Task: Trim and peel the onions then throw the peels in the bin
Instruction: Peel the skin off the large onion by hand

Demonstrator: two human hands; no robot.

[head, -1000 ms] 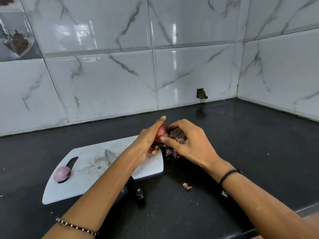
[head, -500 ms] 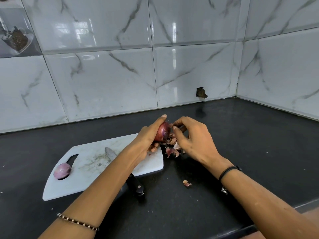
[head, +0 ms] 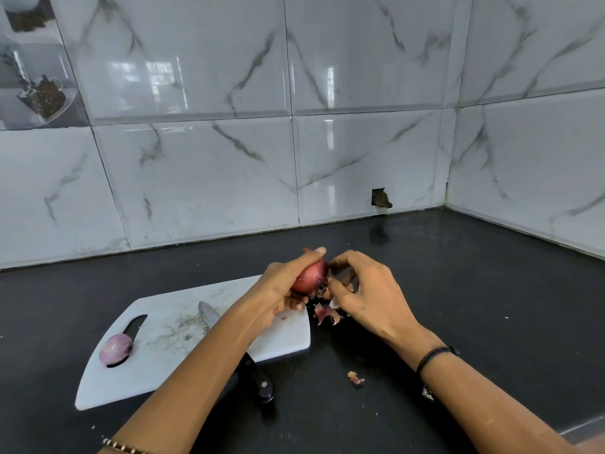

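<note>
We are in the peeling step: our left hand (head: pixel 278 290) grips the red onion (head: pixel 309 276) just above the right edge of the cutting board (head: pixel 183 326), with one finger stretched over its top and the others curled under it. Our right hand (head: pixel 370 296), fingers bent close together, pinches the loose skin (head: pixel 322 290) at its side. The next move, we judge, calls for a firm pull so this skin drops onto the peels (head: pixel 327 314) on the counter (head: pixel 458 290) below.

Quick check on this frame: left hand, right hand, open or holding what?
Left hand: closed, gripping the red onion.
Right hand: closed, fingers curled and pinching loose peel at the onion's side.
</note>
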